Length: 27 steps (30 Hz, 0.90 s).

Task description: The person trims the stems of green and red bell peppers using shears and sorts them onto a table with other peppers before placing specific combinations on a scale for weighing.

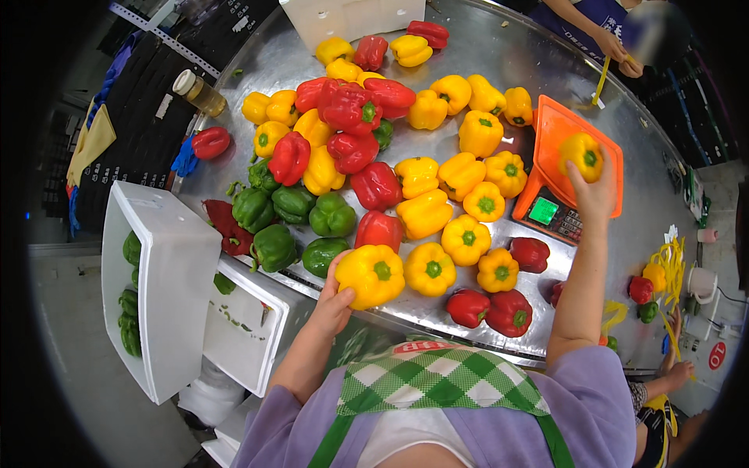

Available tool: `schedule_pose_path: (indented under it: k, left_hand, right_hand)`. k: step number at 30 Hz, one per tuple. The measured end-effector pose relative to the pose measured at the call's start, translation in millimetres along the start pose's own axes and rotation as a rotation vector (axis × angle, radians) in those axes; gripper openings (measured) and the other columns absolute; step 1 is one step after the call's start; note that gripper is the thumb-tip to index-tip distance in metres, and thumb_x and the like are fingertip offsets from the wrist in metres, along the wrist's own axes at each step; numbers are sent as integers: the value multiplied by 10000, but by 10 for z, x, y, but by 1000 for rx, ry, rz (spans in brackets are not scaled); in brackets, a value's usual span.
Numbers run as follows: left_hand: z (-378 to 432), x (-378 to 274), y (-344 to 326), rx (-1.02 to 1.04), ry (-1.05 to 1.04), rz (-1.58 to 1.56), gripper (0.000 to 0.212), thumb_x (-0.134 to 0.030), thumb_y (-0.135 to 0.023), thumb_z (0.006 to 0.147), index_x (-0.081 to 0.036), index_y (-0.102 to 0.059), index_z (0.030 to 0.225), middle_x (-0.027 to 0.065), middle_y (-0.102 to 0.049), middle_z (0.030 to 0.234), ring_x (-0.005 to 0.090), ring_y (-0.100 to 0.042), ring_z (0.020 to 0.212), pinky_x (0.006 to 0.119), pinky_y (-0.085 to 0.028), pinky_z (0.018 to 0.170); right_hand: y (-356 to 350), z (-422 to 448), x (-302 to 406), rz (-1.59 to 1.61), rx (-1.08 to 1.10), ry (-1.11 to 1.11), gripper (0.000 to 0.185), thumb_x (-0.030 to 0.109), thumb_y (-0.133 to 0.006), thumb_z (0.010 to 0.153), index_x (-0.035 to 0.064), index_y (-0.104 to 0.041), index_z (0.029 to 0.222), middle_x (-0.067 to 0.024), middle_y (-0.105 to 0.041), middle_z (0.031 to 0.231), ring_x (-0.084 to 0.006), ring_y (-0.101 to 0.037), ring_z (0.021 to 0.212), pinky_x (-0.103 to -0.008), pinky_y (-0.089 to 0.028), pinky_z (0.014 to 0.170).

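My left hand [335, 292] grips a large yellow bell pepper [374, 277] above the near edge of the metal table. At the right, my right hand [595, 187] has its fingers around another yellow bell pepper [579, 157], over the pan of an orange digital scale [553, 126]. Whether that pepper rests on the pan, I cannot tell. The scale's display [543, 210] is lit green. Several yellow peppers [424, 214] lie between my hands, with a few red ones [509, 313] nearer me. Red peppers [351, 108] are heaped further left, and green ones [332, 214] lie in front of that heap.
White foam boxes [175, 281] stand at the left, one holding green peppers [130, 322]. Another foam box [351, 23] is at the table's far edge. A bottle [199, 93] lies near blue gloves [185, 157]. Co-workers' hands [620, 55] hold yellow tape at the upper right; another person is lower right.
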State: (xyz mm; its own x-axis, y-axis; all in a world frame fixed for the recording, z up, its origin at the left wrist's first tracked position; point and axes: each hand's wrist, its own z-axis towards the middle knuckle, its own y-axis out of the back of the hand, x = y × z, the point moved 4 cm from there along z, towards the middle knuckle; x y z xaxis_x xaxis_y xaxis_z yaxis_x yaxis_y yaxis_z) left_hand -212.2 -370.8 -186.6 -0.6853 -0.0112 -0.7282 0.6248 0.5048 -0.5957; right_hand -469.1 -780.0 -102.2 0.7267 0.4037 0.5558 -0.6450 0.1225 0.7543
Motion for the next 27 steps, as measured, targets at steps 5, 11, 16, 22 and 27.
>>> schedule_pose_path:
  k: [5,11,16,22,27]
  left_hand:
    - [58,71,-81,21,23,5,898,-372,-763,789,-86,-247,1465,91,-419,1405,237,-417,1315,391,-351,1093]
    - [-10,151,-59,-2,5,11,901,-378,-761,789,-88,-247,1469,96,-422,1409,250,-420,1320,410,-359,1095]
    - [-73,197,-15,-11,-8,0,920,-390,-759,786,-90,-233,1479,106,-405,1432,271,-417,1330,436,-362,1102]
    - [-73,246,-103,3,-16,32,912,-389,-755,788,-88,-236,1475,111,-401,1433,274,-417,1331,436,-356,1106]
    - [-111,254,-230,20,-17,34,898,-386,-755,788,-89,-248,1468,110,-409,1428,267,-419,1331,431,-360,1103]
  right_hand:
    - [226,44,-411,-239,-72,-77,714,400,-756,792,24,-496,1340,-178,-556,1317,-275,-538,1213,-388,-416,1014]
    - [861,-219,55,43,-504,115,440,208,-640,885,-39,-555,1241,-167,-606,1185,-236,-574,1029,-330,-466,870]
    - [1370,-492,-44,325,-777,229,371,211,-615,919,-77,-598,1154,-174,-635,1074,-237,-595,915,-324,-489,795]
    - [1344,-613,-523,497,-573,23,329,172,-555,986,-21,-565,1251,-86,-603,1239,-151,-544,1158,-279,-413,992]
    - [690,-443,-426,396,-221,-2,487,237,-683,892,15,-532,1298,-142,-570,1279,-217,-524,1204,-322,-410,1009]
